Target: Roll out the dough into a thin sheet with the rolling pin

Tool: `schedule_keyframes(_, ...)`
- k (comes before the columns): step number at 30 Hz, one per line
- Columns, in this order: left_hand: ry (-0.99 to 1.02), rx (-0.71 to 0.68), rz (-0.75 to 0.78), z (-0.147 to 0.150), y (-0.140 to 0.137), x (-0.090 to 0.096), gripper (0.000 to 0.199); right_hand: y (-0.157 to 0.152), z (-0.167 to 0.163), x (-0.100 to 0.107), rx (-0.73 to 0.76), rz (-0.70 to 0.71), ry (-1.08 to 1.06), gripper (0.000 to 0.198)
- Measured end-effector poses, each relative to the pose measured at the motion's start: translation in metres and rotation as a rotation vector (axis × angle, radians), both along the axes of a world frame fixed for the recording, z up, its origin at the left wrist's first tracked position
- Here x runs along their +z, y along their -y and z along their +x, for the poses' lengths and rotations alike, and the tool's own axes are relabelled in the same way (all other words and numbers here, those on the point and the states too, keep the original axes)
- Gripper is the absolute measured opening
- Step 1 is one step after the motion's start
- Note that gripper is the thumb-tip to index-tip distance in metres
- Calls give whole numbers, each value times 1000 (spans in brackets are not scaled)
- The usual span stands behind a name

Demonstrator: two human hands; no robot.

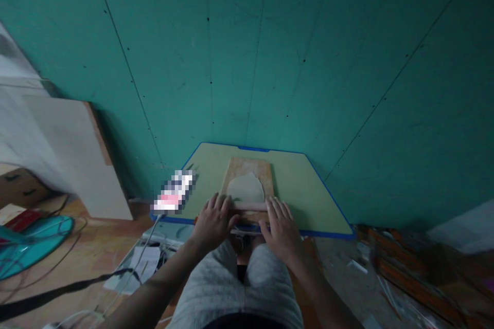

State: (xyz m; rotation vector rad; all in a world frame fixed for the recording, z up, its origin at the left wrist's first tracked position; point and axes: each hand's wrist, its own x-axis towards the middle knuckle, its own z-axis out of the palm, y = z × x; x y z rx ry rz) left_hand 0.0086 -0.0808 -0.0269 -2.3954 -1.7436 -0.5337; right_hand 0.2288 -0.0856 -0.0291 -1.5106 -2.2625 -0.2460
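A flat, pale sheet of dough (246, 187) with a rounded far edge lies on a wooden board (252, 164). Across its near edge runs a light-coloured rolling pin (247, 206). My left hand (214, 221) is on the pin's left end, fingers over it and thumb on the near side. At the right end, my right hand (282, 226) holds it the same way. The hands cover both ends of the pin. Under the board is a pale yellow-green tabletop (309, 195) with a blue rim.
A phone-like device (173, 193), pixelated, stands at the table's left with a cable (152, 231) hanging down. The green wall (247, 61) rises behind the table. A pale panel (77, 159) leans at left, near a turquoise round base (42, 247). Orange-brown pieces (409, 272) lie at right.
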Motion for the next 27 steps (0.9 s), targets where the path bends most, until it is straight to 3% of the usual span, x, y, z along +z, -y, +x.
schedule_keyframes(10, -34, 44, -43, 3, -2, 6, 51, -9, 3, 2, 52, -27, 18, 59)
schedule_keyframes(20, -99, -3, -110, -6, -6, 8, 84, -16, 8, -3, 106, 1, 42, 74)
schedule_keyframes(27, -50, 43, -108, 0, -1, 6, 74, -29, 17, -4, 197, 22, 52, 73)
